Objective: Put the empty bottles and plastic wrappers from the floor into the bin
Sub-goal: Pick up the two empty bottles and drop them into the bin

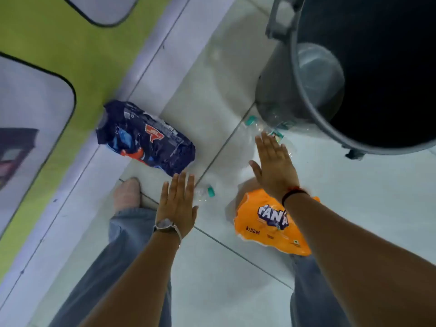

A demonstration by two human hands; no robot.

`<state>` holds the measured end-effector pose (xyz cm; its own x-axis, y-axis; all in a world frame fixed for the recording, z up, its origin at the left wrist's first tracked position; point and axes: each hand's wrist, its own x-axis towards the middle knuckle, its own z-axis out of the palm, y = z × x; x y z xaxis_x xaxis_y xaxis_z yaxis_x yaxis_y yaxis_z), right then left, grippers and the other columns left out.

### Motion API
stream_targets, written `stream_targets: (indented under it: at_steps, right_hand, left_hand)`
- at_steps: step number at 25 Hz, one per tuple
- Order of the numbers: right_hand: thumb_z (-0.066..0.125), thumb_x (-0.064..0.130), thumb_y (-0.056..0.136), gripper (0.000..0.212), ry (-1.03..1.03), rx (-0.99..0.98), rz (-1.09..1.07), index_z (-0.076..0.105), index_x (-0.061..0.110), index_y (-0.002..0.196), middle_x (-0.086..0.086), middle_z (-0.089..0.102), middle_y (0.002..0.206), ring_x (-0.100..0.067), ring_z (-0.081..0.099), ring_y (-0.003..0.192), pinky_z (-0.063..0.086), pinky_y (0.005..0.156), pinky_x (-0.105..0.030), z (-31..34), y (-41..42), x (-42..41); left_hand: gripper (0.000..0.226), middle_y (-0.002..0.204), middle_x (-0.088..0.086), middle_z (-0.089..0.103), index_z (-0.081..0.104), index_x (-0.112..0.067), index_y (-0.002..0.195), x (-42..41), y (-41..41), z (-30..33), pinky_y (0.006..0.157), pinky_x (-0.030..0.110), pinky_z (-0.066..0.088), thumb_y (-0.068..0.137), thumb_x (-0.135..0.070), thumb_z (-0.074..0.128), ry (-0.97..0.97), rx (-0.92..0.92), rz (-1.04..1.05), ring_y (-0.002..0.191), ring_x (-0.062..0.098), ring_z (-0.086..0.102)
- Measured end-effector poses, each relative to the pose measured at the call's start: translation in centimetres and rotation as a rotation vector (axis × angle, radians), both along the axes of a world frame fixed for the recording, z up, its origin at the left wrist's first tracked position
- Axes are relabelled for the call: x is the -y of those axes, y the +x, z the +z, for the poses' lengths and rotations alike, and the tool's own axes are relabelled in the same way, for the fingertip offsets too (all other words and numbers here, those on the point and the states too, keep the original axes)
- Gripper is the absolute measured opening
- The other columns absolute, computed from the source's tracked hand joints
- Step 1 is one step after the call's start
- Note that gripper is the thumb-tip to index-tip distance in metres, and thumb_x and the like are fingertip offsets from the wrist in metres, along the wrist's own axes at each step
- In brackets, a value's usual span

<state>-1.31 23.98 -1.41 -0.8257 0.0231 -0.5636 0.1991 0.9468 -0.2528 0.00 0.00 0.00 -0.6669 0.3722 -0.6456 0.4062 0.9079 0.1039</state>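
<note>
A grey bin [295,74] stands at the upper right, its inside dark. On the tiled floor lie a dark blue plastic wrapper [146,138], an orange Fanta wrapper [266,225] and clear bottles with teal caps: one [204,192] just right of my left hand, another [253,123] at the bin's foot. My left hand [177,204] hovers flat with its fingers apart, holding nothing, just below the blue wrapper. My right hand [274,166] is also flat and holds nothing, above the orange wrapper and beside the bin's base.
A green wall [70,43] with grey rounded panels runs along the left, with a pale skirting strip at floor level. My bare left foot [127,194] and blue jeans legs stand on the floor between the wrappers.
</note>
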Motion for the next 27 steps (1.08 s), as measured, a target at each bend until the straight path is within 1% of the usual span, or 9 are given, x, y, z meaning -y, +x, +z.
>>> stream_targets:
  at_steps: [1, 3, 7, 10, 13, 17, 19, 23, 27]
  right_hand:
    - [0.035, 0.030, 0.100, 0.060, 0.056, 0.012, 0.002, 0.004, 0.009, 0.147, -0.012, 0.004, 0.158, -0.026, 0.004, 0.146, 0.006, 0.119, -0.041, -1.5, -0.2, -0.2]
    - [0.040, 0.026, 0.098, 0.062, 0.108, 0.017, -0.042, 0.005, 0.009, 0.147, -0.014, 0.004, 0.158, -0.028, 0.007, 0.145, 0.009, 0.118, -0.042, -4.2, -0.9, -0.8]
    - [0.053, 0.017, 0.093, 0.068, 0.138, -0.034, -0.072, 0.012, 0.004, 0.146, -0.020, 0.015, 0.156, -0.034, 0.019, 0.142, 0.021, 0.116, -0.044, -7.3, -1.5, -1.6]
    - [0.058, 0.014, 0.090, 0.071, 0.129, -0.008, -0.123, 0.015, 0.005, 0.145, -0.022, 0.026, 0.151, -0.038, 0.032, 0.135, 0.032, 0.109, -0.047, -8.3, -1.8, -1.9]
    - [0.057, 0.020, 0.091, 0.071, 0.160, 0.007, -0.114, 0.015, 0.010, 0.146, -0.022, 0.036, 0.143, -0.040, 0.040, 0.126, 0.037, 0.104, -0.050, -8.3, -1.7, -1.5]
    - [0.059, 0.027, 0.088, 0.070, 0.118, -0.094, -0.161, 0.021, 0.013, 0.145, -0.023, 0.043, 0.134, -0.039, 0.044, 0.115, 0.045, 0.091, -0.049, -4.2, -1.7, 0.5]
    - [0.061, 0.029, 0.085, 0.070, 0.063, -0.175, -0.221, 0.026, 0.011, 0.144, -0.023, 0.046, 0.129, -0.039, 0.050, 0.107, 0.050, 0.083, -0.048, -0.8, -1.7, 1.7]
    - [0.068, 0.027, 0.081, 0.071, -0.143, -0.319, -0.352, 0.033, 0.003, 0.139, -0.025, 0.051, 0.122, -0.039, 0.062, 0.087, 0.057, 0.072, -0.047, 6.3, -2.7, 3.6]
    - [0.067, 0.027, 0.083, 0.071, -0.369, -0.442, -0.540, 0.030, 0.004, 0.140, -0.021, 0.047, 0.125, -0.035, 0.061, 0.094, 0.057, 0.075, -0.044, 12.6, -4.8, 4.2]
  left_hand:
    - [0.081, 0.155, 0.017, 0.005, -0.016, -0.009, 0.139, 0.3, 0.2, -1.5, 0.117, 0.044, 0.007, 0.090, -0.032, 0.045, -0.101, 0.068, -0.012, 0.142, 0.033, 0.007]
    - [0.081, 0.154, 0.016, 0.006, -0.014, -0.009, 0.140, 0.5, 0.4, -3.9, 0.117, 0.044, 0.006, 0.090, -0.031, 0.047, -0.174, 0.154, -0.022, 0.142, 0.032, 0.008]
    - [0.078, 0.144, 0.018, 0.026, 0.001, -0.007, 0.140, 0.2, 1.6, -7.0, 0.112, 0.042, 0.025, 0.087, -0.027, 0.055, -0.207, 0.210, -0.076, 0.128, 0.032, 0.033]
    - [0.062, 0.138, 0.018, 0.035, 0.012, -0.004, 0.138, 0.1, 1.8, -8.4, 0.107, 0.041, 0.031, 0.090, -0.023, 0.048, -0.207, 0.220, -0.042, 0.122, 0.032, 0.040]
    - [0.063, 0.134, 0.017, 0.042, 0.017, -0.004, 0.135, -0.3, 2.2, -8.4, 0.105, 0.040, 0.036, 0.089, -0.030, 0.051, -0.162, 0.217, 0.012, 0.119, 0.031, 0.045]
    - [0.065, 0.125, 0.025, 0.045, 0.022, 0.000, 0.134, -1.5, 1.5, -5.3, 0.091, 0.045, 0.048, 0.085, -0.023, 0.059, 0.087, 0.210, 0.352, 0.106, 0.038, 0.052]
    - [0.065, 0.121, 0.032, 0.046, 0.026, 0.006, 0.132, -2.6, 0.2, -2.9, 0.086, 0.050, 0.048, 0.082, -0.015, 0.063, 0.225, 0.121, 0.504, 0.101, 0.045, 0.052]
    - [0.065, 0.121, 0.035, 0.044, 0.028, 0.009, 0.130, -5.0, -4.4, 2.0, 0.086, 0.054, 0.046, 0.079, -0.009, 0.065, 0.403, -0.068, 0.583, 0.104, 0.050, 0.049]
    - [0.065, 0.123, 0.036, 0.042, 0.025, 0.007, 0.133, -7.3, -10.1, 7.2, 0.089, 0.054, 0.044, 0.083, -0.015, 0.061, 0.460, -0.242, 0.544, 0.107, 0.050, 0.047]
